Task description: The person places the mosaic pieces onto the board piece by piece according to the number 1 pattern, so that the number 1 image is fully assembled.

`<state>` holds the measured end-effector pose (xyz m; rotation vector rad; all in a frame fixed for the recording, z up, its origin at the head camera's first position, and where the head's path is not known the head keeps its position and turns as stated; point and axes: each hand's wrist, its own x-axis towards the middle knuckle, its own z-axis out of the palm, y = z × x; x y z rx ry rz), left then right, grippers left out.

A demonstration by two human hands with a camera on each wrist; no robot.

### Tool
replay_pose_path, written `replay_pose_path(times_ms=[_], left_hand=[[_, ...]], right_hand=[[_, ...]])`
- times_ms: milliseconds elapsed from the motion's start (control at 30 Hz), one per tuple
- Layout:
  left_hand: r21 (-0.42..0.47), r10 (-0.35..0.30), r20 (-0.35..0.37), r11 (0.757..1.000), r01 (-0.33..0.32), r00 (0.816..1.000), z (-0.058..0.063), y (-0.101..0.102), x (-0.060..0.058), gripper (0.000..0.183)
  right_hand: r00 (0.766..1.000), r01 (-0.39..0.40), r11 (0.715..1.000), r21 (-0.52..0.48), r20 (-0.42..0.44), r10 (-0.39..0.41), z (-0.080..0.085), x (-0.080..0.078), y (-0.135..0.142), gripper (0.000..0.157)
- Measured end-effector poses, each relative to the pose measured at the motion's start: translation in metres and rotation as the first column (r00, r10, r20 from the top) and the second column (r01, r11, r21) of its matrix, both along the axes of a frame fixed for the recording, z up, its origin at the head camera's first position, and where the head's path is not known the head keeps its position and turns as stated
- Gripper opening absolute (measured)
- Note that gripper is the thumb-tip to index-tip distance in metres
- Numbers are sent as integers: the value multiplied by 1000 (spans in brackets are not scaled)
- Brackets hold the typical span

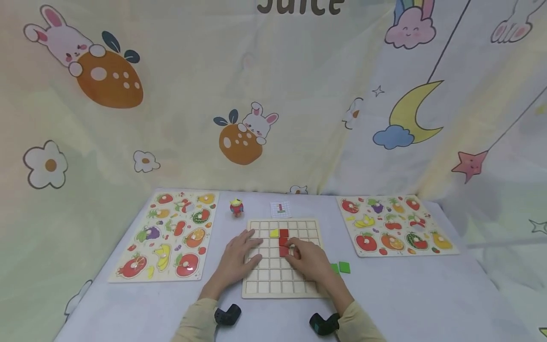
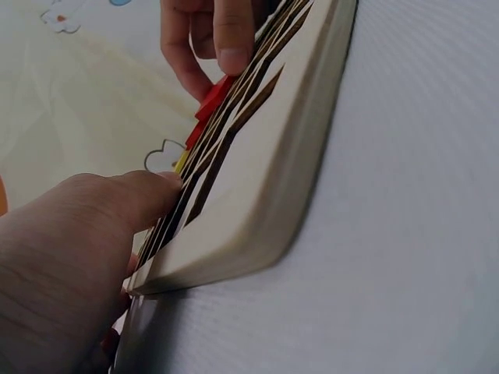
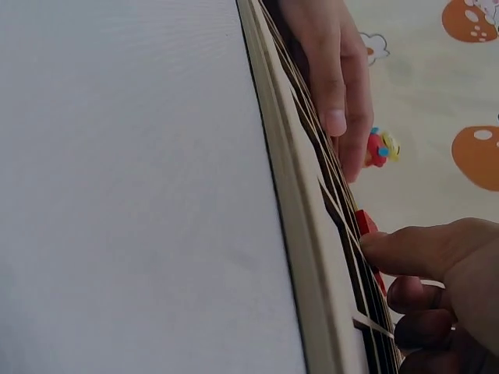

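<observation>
A light wooden grid board (image 1: 258, 288) lies on the table. In its upper middle sit a yellow square tile (image 1: 274, 233) and a red square tile (image 1: 284, 232) side by side, with more red below. My right hand (image 1: 311, 259) pinches a red tile (image 1: 283, 252) between thumb and fingers at the grid; in the left wrist view this red tile (image 2: 214, 98) looks slightly tilted. Across the board's left side rests my left hand (image 1: 237, 256), fingers spread and holding nothing. Two green tiles (image 1: 344, 267) lie right of the board, one partly behind my right wrist.
Fruit puzzle boards stand at left (image 1: 171, 247) and right (image 1: 401, 228). Behind the grid are a small toy figure (image 1: 236, 207) and a card (image 1: 280, 209) with a drawn pattern. A printed cloth (image 1: 179, 95) hangs behind the table.
</observation>
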<state>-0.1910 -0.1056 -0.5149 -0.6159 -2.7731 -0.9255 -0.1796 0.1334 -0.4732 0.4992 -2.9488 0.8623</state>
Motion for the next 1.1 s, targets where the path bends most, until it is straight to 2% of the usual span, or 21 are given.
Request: replay_pose_path(times_ms=[200,367,533,700,1000,1100], left_hand=[[21,-15,0,1000,15,1000,4,0,1,42],[16,-15,11,1000,15,1000,4,0,1,42],[15,-12,16,1000,12,1000,4,0,1,42],[-6,-4,27,1000,5,1000,7,0,0,43],[1,-5,33,1000,5,999,8,-1,-2,44],[1,-3,39,1000,3,999,6,0,-1,43]], right_hand=[[999,5,1000,-17,44,-4,4,1,2,27],[998,-9,998,-65,67,14,6,3,16,23],[994,-2,996,-93,109,12,10,8,42,20],[987,17,995,-100,158,-1,15,15,78,24],[969,128,992,-25,216,-119,12,29,127,32],[965,128,992,-13,233,-121,11,33,134,32]])
